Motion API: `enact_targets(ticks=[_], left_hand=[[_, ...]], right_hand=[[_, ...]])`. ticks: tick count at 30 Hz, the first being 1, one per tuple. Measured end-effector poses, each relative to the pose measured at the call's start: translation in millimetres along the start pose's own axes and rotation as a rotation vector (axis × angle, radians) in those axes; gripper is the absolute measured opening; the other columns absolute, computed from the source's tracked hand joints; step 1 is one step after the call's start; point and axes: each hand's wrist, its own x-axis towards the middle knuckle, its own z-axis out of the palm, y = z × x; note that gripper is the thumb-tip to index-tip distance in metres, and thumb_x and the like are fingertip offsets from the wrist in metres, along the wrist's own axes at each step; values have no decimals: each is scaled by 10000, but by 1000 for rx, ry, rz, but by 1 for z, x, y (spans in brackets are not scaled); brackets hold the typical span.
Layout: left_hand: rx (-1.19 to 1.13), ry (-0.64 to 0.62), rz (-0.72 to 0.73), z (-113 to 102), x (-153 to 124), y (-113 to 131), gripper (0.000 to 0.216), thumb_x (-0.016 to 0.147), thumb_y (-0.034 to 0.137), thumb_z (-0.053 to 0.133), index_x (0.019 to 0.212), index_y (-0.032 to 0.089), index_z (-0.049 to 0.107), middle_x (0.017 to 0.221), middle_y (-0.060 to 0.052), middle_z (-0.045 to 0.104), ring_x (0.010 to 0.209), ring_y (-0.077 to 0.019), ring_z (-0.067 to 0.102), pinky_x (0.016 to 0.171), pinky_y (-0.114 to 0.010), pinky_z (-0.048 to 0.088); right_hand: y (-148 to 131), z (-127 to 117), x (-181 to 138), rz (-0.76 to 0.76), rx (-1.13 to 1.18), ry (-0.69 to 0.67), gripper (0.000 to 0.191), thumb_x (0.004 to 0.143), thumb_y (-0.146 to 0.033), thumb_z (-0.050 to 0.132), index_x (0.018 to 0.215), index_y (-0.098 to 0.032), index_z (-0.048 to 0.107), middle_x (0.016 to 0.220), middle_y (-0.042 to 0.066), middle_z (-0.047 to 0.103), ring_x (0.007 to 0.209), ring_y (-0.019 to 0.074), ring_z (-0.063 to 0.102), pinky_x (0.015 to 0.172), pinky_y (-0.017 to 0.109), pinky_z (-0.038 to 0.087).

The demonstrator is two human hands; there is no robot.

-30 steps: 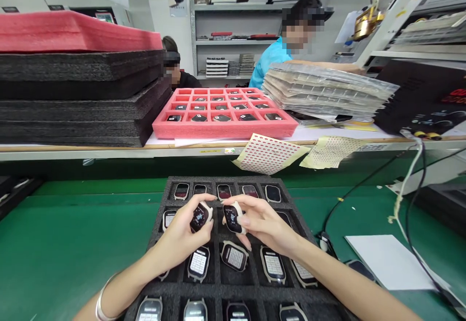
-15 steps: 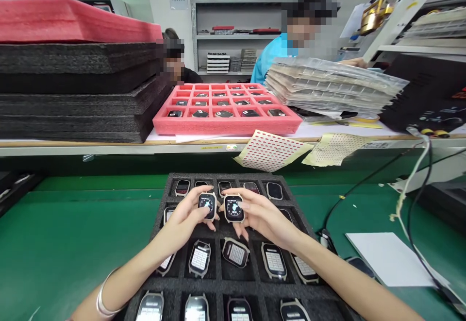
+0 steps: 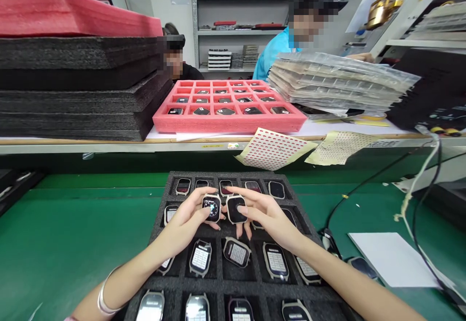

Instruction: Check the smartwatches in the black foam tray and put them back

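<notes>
From where I stand: left hand [image 3: 192, 212] grips a lit smartwatch [image 3: 213, 203], thumb on its screen; right hand [image 3: 268, 214] likewise a dark-screened smartwatch [image 3: 233, 215]. Both above black foam tray [image 3: 218, 262], unseated; this pair appears unfinished. Other watches [image 3: 275, 261] lie in compartments; finished count unclear.

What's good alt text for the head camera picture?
A person's left hand holds a strapless smartwatch with a lit face and the right hand a dark-screened watch, above a black foam tray of similar watches on a green table. On a shelf behind, a pink foam tray holds small dark items.
</notes>
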Motion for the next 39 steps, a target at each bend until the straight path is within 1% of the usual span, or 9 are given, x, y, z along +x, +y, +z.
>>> enact_targets(ticks=[7, 13, 17, 21, 27, 32, 34, 36, 39], left_hand=[[15, -28, 17, -3, 2, -4, 320, 903, 267, 499, 1214, 204, 456, 1103, -84, 607, 956, -205, 619, 740, -305, 555], [28, -18, 30, -2, 4, -3, 338, 870, 319, 567, 1172, 192, 480, 1028, -82, 608, 918, -206, 617, 691, -297, 560], [53, -11, 24, -1, 4, -1, 286, 871, 320, 566, 1113, 184, 500, 941, -59, 602, 830, -183, 626, 636, -276, 563], [43, -25, 23, 0, 3, 2, 263, 898, 325, 519, 1119, 185, 495, 978, -64, 606, 854, -185, 631, 660, -283, 566], [31, -21, 12, 0, 2, 2, 298, 885, 350, 538, 1134, 191, 496, 1039, -80, 611, 878, -198, 636, 668, -291, 567], [40, -27, 3, -1, 2, -2, 302, 871, 316, 562, 1135, 188, 489, 1001, -75, 609, 840, -187, 641, 636, -279, 561], [53, -35, 8, -1, 1, -4, 352, 849, 286, 597, 1166, 202, 470, 1035, -75, 610, 895, -195, 635, 693, -293, 556], [102, -51, 17, -3, 0, -6, 500, 802, 229, 652, 1242, 229, 416, 1101, -75, 607, 977, -205, 618, 801, -328, 536], [337, -32, 32, -9, -1, -11, 623, 792, 190, 645, 1331, 246, 339, 1145, -83, 608, 1030, -222, 607, 912, -399, 483]], right_hand=[[2, 1, 0, -19, -25, 0, 486, 868, -301, 620, 1310, -168, 470, 981, 96, 661, 558, 131, 656, 425, 200, 504], [1, 2, 0, -47, -38, -26, 414, 881, -308, 603, 1266, -189, 506, 964, 79, 654, 579, 141, 658, 432, 208, 519], [-1, 2, -1, -44, -67, -10, 433, 890, -330, 585, 1288, -184, 495, 897, 64, 653, 574, 142, 653, 433, 212, 518], [-4, 2, -1, -47, -63, 21, 452, 900, -361, 562, 1306, -179, 481, 861, 61, 662, 563, 142, 652, 421, 206, 501], [-6, 2, 0, -22, -5, 74, 474, 910, -387, 533, 1332, -184, 458, 976, 101, 676, 554, 141, 652, 429, 224, 491], [-6, 1, 0, -27, 10, 84, 475, 905, -395, 540, 1324, -180, 476, 1000, 120, 682, 553, 147, 647, 419, 230, 483], [-5, 0, 1, -38, 26, 84, 470, 903, -396, 543, 1312, -172, 488, 1006, 130, 680, 556, 152, 647, 418, 233, 482], [-5, -1, 1, -44, 62, 76, 461, 907, -384, 540, 1308, -164, 489, 1015, 140, 674, 571, 159, 650, 417, 232, 481], [-4, -2, 3, -18, 141, 39, 440, 918, -354, 525, 1313, -166, 479, 1033, 144, 657, 610, 167, 653, 425, 231, 490]])
